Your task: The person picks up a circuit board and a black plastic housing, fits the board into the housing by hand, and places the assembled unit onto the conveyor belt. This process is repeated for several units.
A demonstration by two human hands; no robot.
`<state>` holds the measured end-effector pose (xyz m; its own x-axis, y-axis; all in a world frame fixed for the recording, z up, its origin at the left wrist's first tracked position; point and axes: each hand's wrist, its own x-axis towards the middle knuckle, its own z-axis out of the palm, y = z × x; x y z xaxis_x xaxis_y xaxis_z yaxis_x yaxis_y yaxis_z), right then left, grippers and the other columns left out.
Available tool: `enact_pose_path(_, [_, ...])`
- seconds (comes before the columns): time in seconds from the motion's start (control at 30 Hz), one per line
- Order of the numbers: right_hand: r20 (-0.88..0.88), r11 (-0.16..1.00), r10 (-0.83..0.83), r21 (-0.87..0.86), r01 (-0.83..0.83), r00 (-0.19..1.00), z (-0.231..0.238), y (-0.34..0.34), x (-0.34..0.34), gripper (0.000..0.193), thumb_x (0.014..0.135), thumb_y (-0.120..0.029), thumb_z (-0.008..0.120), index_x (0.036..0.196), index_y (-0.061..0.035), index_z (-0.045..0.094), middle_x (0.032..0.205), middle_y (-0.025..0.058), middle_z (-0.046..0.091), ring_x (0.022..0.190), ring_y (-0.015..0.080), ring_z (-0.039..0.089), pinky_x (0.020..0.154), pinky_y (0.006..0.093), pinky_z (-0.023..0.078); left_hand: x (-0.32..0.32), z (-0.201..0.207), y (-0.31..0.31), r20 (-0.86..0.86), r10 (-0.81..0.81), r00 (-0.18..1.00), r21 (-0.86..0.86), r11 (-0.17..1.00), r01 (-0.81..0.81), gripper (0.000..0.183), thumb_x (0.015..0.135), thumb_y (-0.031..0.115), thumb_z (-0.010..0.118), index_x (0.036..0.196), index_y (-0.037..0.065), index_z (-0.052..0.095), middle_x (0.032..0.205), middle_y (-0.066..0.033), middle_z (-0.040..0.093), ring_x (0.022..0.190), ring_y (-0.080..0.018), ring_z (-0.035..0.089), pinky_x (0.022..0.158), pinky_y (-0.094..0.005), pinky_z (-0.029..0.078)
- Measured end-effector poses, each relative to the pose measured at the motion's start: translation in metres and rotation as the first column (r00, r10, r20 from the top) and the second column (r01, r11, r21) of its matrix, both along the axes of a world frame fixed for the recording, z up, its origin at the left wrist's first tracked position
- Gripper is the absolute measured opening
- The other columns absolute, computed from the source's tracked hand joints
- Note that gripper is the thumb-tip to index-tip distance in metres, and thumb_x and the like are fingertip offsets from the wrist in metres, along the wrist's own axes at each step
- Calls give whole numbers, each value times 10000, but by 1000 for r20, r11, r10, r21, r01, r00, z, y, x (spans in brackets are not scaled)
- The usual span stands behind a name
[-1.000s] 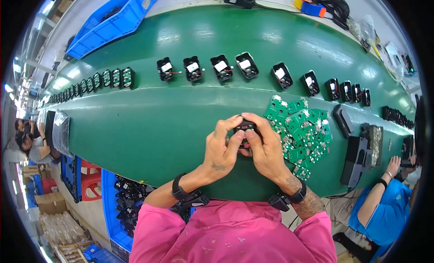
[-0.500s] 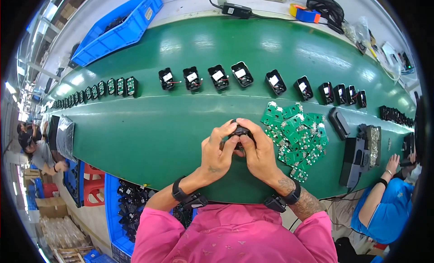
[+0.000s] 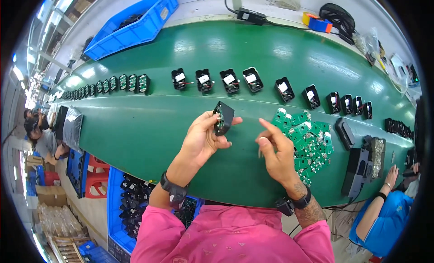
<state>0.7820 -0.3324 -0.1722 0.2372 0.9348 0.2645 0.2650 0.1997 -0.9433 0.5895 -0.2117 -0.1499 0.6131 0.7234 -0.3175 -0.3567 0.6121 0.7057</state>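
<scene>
My left hand [image 3: 201, 138] grips a small black plastic housing [image 3: 228, 118], tilted on its side above the green bench. A green circuit board shows in its open face, partly covered by my fingers. To the right, my right hand [image 3: 278, 154] is apart from the housing, fingers spread, with nothing in it. Just beyond that hand lies a loose pile of green circuit boards [image 3: 307, 136]. Farther back stands a row of black housings [image 3: 229, 81] with white labels and red wires inside.
At the far left runs a line of housings with green boards [image 3: 143, 83]. A blue crate [image 3: 131, 37] sits at the back left, another blue bin [image 3: 115, 204] of black parts at lower left. Black devices [image 3: 355, 172] lie at right, near a person in blue [image 3: 377, 218].
Both hands were together around the black housing. Now my left hand has lifted it away and turned it, showing its board, and my right hand has let go and moved right.
</scene>
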Motion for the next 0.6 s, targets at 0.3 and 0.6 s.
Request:
enact_pose_path(0.3, [294,932,-334,244,267,896,8,3,36,158,890,-45,647,1028,10,698,782,94,651,648,175,585,614,282,465,-34,4,36,-192,382,904,493,834,-247,288,1007,197,540,1246,61,454,1035,-110,638,661,-193,672,569,-348,620])
enact_pose_path(0.6, [819,895,-216,-52,444,532,-6,11,58,600,773,-287,788,1297,-65,600,1391,166,453,1305,367,362,1015,530,345,-104,-38,183,-520,699,491,830,549,97,275,1010,149,469,1263,44,501,1033,-156,618,536,-230,688,449,-292,528])
